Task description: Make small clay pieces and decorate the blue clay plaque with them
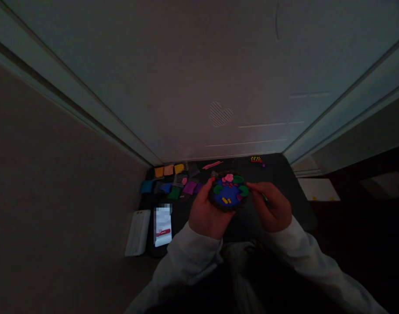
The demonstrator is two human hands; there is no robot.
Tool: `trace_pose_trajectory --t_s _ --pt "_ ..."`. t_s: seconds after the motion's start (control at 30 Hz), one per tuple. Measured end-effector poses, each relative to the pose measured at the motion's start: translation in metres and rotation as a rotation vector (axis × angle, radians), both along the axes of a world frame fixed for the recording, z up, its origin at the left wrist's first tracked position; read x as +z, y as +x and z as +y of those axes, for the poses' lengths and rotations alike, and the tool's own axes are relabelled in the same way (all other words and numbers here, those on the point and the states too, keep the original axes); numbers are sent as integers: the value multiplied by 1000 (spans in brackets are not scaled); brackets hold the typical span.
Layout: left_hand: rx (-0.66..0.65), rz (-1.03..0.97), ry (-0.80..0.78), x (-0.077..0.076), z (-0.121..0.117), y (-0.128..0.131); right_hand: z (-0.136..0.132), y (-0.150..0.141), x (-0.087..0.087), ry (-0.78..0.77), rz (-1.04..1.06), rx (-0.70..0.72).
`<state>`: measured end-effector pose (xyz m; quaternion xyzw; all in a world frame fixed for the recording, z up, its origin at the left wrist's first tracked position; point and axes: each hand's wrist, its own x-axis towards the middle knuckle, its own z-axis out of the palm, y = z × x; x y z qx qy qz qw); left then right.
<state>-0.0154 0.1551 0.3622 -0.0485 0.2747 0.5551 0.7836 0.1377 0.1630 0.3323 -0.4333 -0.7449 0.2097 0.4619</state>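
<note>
My left hand (208, 213) holds a small round clay pond model (228, 193) from below and the left side, fingers wrapped round its dark rim. Its surface is blue, with green lily pads (243, 190), a pink flower (229, 178), small red shapes and yellow pieces (225, 200). At the model's right edge, my right hand (273, 206) is closed in a pinch, its fingertips close to a lily pad. Whatever lies between those fingers is too dark and small to make out.
Several coloured clay packets (175, 192) lie on the dark table (284, 192) at the left. Pink sticks (212, 165) and a small yellow-dotted piece (256, 159) lie along the back, by the wall. A lit phone (163, 224) and a white case (138, 232) are at front left.
</note>
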Motion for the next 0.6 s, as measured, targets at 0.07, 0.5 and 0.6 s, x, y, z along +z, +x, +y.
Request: trace_pose_trajectory --t_s 0.07,0.5,0.6 --pt "0 0 -8 0 0 0 1 0 -1 8 -15 5" --pt "15 -2 -9 -10 1 1 1 -1 -10 -144 53 9" --pt "22 -7 -9 -14 1 1 1 1 -13 -247 113 1"
